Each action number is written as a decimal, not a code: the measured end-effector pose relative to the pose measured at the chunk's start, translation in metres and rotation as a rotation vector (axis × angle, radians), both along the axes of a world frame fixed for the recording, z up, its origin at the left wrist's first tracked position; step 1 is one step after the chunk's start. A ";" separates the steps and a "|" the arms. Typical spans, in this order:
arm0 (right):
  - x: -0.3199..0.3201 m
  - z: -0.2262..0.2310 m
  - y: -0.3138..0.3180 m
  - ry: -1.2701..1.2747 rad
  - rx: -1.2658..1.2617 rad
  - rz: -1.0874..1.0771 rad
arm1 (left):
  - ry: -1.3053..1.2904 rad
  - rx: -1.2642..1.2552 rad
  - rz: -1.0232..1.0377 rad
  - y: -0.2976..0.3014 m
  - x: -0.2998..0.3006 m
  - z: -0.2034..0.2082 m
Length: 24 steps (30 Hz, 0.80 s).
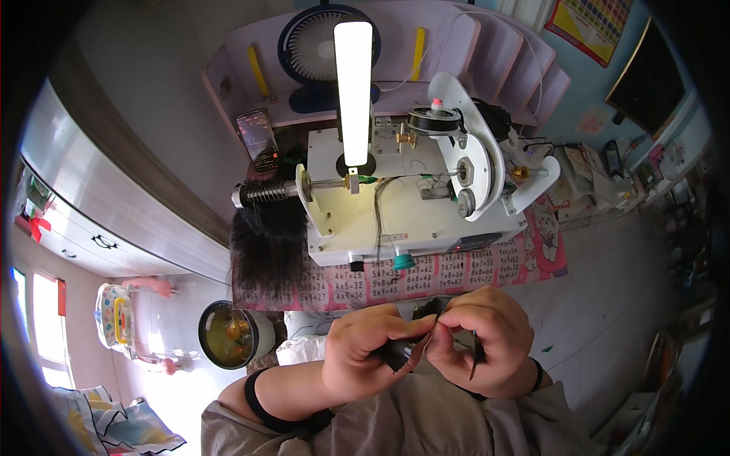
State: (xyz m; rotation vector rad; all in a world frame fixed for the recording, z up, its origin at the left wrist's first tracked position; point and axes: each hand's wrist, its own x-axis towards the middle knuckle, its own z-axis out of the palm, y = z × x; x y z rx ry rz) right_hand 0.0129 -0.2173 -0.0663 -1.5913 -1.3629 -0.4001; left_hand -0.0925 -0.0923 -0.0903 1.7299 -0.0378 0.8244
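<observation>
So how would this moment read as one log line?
left hand: pinching dark hair strand | right hand: pinching same strand | white machine: behind, untouched

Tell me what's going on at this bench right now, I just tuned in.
A person sits at a white machine with a bright lamp bar over it. Both hands are close together near the lap: the left hand and right hand pinch a small bundle of dark hair between their fingertips. A larger hank of dark hair hangs off the left end of the machine, and a thin strand runs down its front. Nobody is touching the machine.
</observation>
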 end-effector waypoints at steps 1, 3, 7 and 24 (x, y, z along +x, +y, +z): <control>0.000 0.001 0.000 -0.011 -0.013 -0.014 | -0.028 0.047 0.012 0.000 0.000 0.000; 0.001 0.003 0.000 0.007 -0.021 0.001 | -0.012 0.031 -0.016 0.000 0.000 0.000; 0.006 0.004 -0.005 0.331 -0.076 0.167 | 0.104 -0.391 -0.248 0.000 -0.003 -0.005; 0.003 0.001 -0.002 0.261 -0.013 0.135 | 0.105 -0.463 -0.222 -0.003 -0.006 -0.002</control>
